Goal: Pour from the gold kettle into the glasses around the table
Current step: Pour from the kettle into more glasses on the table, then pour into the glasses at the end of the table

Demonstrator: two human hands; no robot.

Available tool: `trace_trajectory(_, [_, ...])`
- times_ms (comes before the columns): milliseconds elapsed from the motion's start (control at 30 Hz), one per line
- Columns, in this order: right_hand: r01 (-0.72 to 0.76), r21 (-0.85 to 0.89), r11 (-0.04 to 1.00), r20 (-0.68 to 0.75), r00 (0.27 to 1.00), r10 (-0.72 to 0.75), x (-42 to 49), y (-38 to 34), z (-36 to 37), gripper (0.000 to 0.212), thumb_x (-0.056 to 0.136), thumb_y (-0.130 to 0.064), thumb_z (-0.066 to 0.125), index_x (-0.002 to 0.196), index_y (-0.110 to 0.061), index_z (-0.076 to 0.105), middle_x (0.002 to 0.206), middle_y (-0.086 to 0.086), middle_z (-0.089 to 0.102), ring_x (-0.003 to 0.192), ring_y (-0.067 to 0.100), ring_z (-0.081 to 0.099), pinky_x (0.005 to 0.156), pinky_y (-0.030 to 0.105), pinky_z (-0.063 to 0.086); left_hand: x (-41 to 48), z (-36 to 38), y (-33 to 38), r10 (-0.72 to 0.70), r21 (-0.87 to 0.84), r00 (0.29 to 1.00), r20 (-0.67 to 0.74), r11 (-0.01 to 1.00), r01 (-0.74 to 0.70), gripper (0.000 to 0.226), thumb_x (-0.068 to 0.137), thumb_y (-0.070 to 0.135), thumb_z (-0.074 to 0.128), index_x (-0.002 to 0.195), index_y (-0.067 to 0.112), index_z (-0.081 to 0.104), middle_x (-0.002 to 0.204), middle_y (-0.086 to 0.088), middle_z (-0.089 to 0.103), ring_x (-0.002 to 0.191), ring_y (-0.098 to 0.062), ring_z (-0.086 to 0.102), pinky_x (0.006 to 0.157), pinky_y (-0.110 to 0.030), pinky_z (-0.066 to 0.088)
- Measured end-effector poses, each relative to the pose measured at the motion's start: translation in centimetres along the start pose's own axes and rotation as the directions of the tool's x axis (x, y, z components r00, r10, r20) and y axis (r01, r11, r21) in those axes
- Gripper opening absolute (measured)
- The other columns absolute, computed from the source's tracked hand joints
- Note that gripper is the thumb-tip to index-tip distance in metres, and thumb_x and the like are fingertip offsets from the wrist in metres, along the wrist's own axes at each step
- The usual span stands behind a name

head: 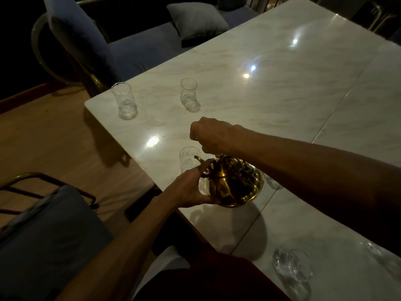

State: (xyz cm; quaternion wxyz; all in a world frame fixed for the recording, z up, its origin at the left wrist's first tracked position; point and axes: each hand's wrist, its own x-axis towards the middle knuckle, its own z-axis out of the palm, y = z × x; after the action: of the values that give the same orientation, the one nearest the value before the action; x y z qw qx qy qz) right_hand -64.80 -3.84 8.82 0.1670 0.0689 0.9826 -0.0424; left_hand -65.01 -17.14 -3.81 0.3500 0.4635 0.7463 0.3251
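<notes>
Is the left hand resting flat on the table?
No, the left hand cups the side of the gold kettle, which the right hand holds from above.

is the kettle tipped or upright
Tipped: the kettle leans spout-first toward the nearest glass, held by both hands.

Gold kettle (235, 185) is held tilted above the table edge, spout toward a clear glass (188, 159). Two more glasses (124, 101) (189, 94) are stood upright further off.

glasses: five – (124, 101), (189, 94), (188, 158), (293, 265), (373, 246). gold kettle (234, 183): one. hands: two – (188, 190), (212, 135). chairs: two – (71, 38), (43, 224).
</notes>
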Motion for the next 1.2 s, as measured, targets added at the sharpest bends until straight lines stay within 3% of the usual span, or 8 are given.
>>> trace_trajectory(233, [-0.025,0.012,1.0,-0.003,1.0,0.025,-0.2,0.0,-0.1,0.041,0.087,0.0,0.063,0.126,-0.007,0.055,0.119,0.013,0.058,0.095,0.027,0.064,0.067,0.029,0.047,0.4,-0.3,-0.5,0.002,0.043,1.0,0.021,0.999,-0.002,0.104,0.068,0.052,0.085,0.15,0.037,0.023,0.145,0.003,0.051,0.125,-0.018,0.056,0.101,-0.046,0.051])
trace_trajectory(367, [-0.029,0.035,0.999,-0.02,0.999,0.03,-0.6,0.0,0.1,0.042,0.086,0.001,0.064,0.126,-0.006,0.056,0.12,0.013,0.059,0.096,0.027,0.065,0.078,0.035,0.056,0.5,-0.6,-0.7,0.003,0.064,0.999,0.035,0.998,-0.006,0.102,0.069,0.054,0.084,0.15,0.038,0.023,0.143,0.004,0.053,0.122,-0.016,0.057,0.099,-0.048,0.052])
trace_trajectory(767, [-0.064,0.115,0.991,-0.061,0.996,0.072,-2.8,0.9,0.4,0.046,0.086,0.001,0.062,0.131,-0.009,0.055,0.125,0.014,0.059,0.099,0.027,0.064,0.077,0.033,0.055,0.0,-0.4,0.4,0.058,0.115,0.998,0.038,0.991,-0.062,0.105,0.07,0.051,0.084,0.153,0.032,0.023,0.147,0.003,0.049,0.125,-0.016,0.054,0.103,-0.046,0.048])
trace_trajectory(1033, [-0.063,0.161,0.985,-0.181,0.979,0.092,-5.6,2.2,-0.3,0.04,0.084,0.004,0.06,0.122,-0.009,0.065,0.117,0.017,0.065,0.092,0.029,0.067,0.074,0.038,0.058,-0.2,-1.1,2.6,0.117,0.136,0.993,-0.021,0.984,-0.113,0.107,0.065,0.056,0.084,0.152,0.031,0.027,0.148,0.008,0.047,0.136,-0.014,0.045,0.107,-0.047,0.045])
trace_trajectory(1200, [-0.053,0.297,0.953,-0.283,0.949,0.141,-6.4,3.3,-2.3,0.053,0.085,0.003,0.061,0.133,-0.02,0.058,0.133,0.015,0.058,0.098,0.026,0.066,0.076,0.028,0.054,0.7,-3.1,3.9,0.19,0.219,0.98,-0.057,0.96,-0.174,0.109,0.064,0.052,0.086,0.152,0.028,0.027,0.151,0.005,0.044,0.138,-0.017,0.043,0.111,-0.047,0.041])
